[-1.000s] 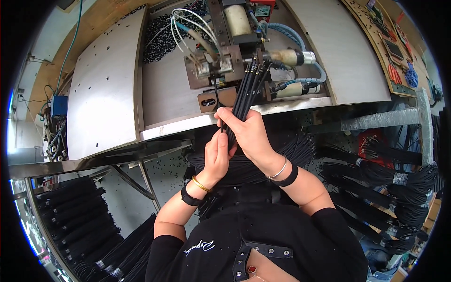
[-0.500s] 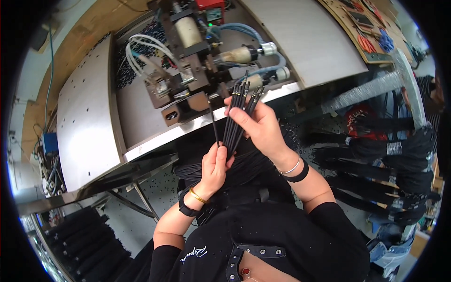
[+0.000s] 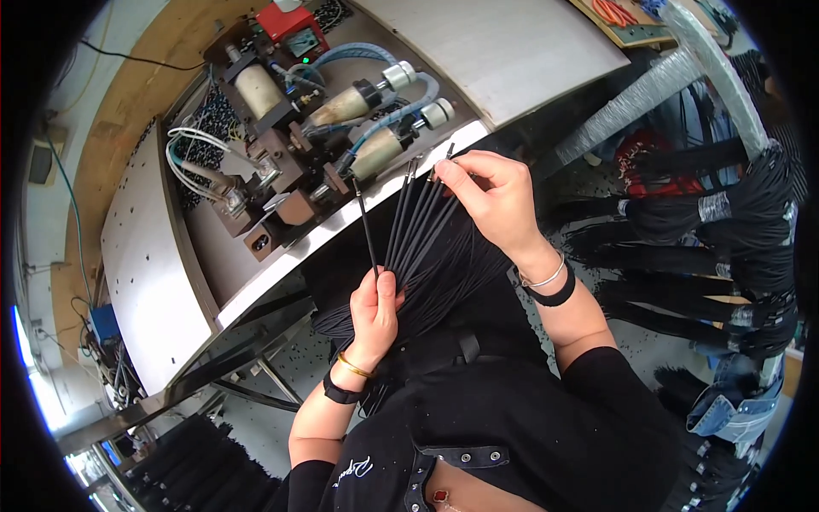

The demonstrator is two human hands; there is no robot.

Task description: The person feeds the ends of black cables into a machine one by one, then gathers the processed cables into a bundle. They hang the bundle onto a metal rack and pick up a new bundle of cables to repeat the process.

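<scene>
Directly below the head camera, two bare hands work a fan of thin black cables (image 3: 418, 218) in front of a small pneumatic machine (image 3: 299, 162) bolted to a pale metal worktop (image 3: 153, 282). Left hand (image 3: 375, 311): grip closed around the lower ends of the cables, thumb pressed over them, at the front edge of the worktop. It wears two bands at the wrist, one gold bangle and one black band. Right hand (image 3: 495, 196): fingertips pinched shut on the upper tips of the fan, just beside the machine's two cylinders. It also wears two bands, one thin silver bangle and one black band.

About six or seven cables spread between the hands; the exact count is hard to tell where they overlap. One cable (image 3: 367, 226) stands apart to the left of the fan, held by the left hand only, its tip close to the machine. Below the left hand the cables merge into a thick black bundle (image 3: 444, 290) lying across the lap.

Machine: two grey-brown cylinders (image 3: 375, 128) with blue hoses, one cream cylinder further back, a red box at the top, white wires on its left side.

At right, several tied bundles of black cables (image 3: 725, 213) hang well apart from the hands. More black bundles lie at lower left under the worktop.
</scene>
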